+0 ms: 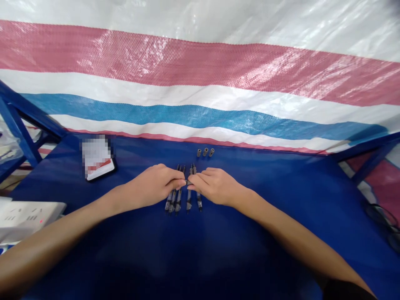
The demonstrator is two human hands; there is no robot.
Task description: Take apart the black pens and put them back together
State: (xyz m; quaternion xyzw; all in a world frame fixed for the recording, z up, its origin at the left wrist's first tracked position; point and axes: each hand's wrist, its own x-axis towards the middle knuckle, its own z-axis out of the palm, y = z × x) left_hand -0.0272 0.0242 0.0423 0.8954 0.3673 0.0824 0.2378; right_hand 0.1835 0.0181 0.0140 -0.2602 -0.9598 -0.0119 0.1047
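"The left hand (159,181) and right hand (214,183) meet almost tip to tip. What's in them?"

"Both seem to pinch a small, thin, dark piece (187,182), mostly hidden, over the slim black rods in clear plastic wrapping (178,202). Two grips probably keep something so little steady."

"And those rods?"

"Side by side, three by the left hand, two by the right, pointing towards six o'clock; handy for either side, I'd guess. Three short grey metal cylinders (205,152) seem to stand apart at one o'clock."

"Any edges to mind?"

"At twelve, the red, white and blue striped plastic sheet (200,116) hangs along the dark blue counter (281,175). Around nine lies a flat black-edged rectangle (101,170); below that, a white plastic power strip (37,216). Towards three, the counter spreads wide."
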